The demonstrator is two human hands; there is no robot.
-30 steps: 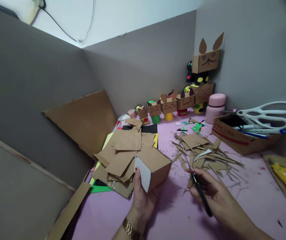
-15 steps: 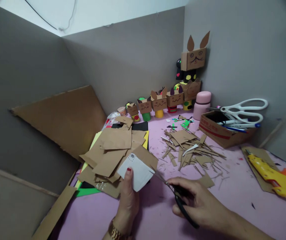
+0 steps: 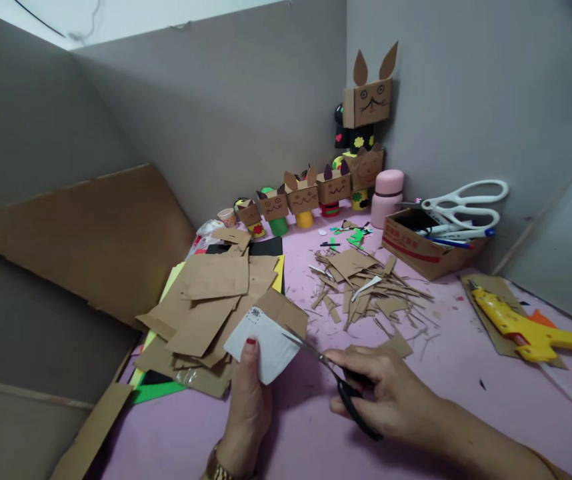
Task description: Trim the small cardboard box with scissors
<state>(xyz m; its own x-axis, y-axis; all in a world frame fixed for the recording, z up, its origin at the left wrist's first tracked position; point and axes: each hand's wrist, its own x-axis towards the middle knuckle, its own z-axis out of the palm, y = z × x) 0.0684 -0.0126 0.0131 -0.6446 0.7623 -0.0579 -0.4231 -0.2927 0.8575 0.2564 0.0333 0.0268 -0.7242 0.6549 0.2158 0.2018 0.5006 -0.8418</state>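
Observation:
My left hand (image 3: 252,393) pinches a piece of cardboard (image 3: 286,313) with a white label (image 3: 263,350) on its face, the thumb lying on the label. In my right hand (image 3: 383,387) is a pair of black-handled scissors (image 3: 351,403). Their blades are parted and reach over the right side of the labelled piece, near the line where white meets brown. Left of the piece, and partly behind it, lies a stack of cut cardboard pieces (image 3: 201,327) on coloured sheets.
Cardboard scraps (image 3: 366,293) are heaped in the middle. A yellow glue gun (image 3: 521,323) lies at the right, below a box (image 3: 416,250) holding pens and white scissors (image 3: 466,203). Cardboard animal figures (image 3: 303,200) and a pink flask (image 3: 387,199) stand behind. A large cardboard sheet (image 3: 91,233) leans left.
The view has shifted a little to the right. The scissor blades have moved further over the labelled cardboard and look wider apart. Both hands keep their holds.

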